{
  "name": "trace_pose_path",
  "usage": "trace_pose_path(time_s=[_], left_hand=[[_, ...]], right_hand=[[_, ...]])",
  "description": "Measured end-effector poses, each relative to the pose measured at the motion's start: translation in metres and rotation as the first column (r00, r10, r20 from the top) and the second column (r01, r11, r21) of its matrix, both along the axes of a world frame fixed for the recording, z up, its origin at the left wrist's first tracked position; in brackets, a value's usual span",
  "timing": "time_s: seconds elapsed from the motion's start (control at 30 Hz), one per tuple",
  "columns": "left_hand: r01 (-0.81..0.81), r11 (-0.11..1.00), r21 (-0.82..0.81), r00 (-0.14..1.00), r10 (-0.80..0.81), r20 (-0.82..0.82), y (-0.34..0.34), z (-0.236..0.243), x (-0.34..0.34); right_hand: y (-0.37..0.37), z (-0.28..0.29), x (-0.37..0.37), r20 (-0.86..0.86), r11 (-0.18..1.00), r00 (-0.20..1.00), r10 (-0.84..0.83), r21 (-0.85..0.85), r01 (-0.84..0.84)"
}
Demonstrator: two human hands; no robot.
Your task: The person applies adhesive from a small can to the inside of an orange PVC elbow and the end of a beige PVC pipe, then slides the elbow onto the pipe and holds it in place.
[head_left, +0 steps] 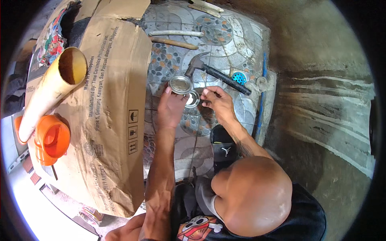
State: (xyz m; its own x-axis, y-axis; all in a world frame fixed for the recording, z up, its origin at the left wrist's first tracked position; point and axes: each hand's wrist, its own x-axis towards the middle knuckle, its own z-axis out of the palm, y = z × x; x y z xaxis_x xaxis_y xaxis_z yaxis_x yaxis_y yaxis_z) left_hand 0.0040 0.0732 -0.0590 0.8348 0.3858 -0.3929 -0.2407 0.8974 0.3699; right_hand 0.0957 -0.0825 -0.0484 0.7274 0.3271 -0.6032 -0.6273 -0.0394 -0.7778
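Left hand grips round metal lid mid-frame; right hand curled beside open tin just below lid, whitish patch inside, can't tell whether it's gripping anything.

Pebble-patterned floor, streaked brown-grey wall, bright light
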Motion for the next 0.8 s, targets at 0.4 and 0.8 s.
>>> trace_pose_path(time_s=[0.4,0.8], left_hand=[[0.017,0.999,-0.028,0.996,-0.02,-0.086,0.003,0.001,0.004],[-0.019,0.995,-0.096,1.0,0.017,-0.026,-0.029,0.037,0.024]], right_hand=[[-0.007,-0.002,0.005,-0.007,1.0,1.0,0.001,0.019,-0.001],[-0.029,-0.007,0.027,0.112,0.996,0.991,-0.07,0.058,0.063]])
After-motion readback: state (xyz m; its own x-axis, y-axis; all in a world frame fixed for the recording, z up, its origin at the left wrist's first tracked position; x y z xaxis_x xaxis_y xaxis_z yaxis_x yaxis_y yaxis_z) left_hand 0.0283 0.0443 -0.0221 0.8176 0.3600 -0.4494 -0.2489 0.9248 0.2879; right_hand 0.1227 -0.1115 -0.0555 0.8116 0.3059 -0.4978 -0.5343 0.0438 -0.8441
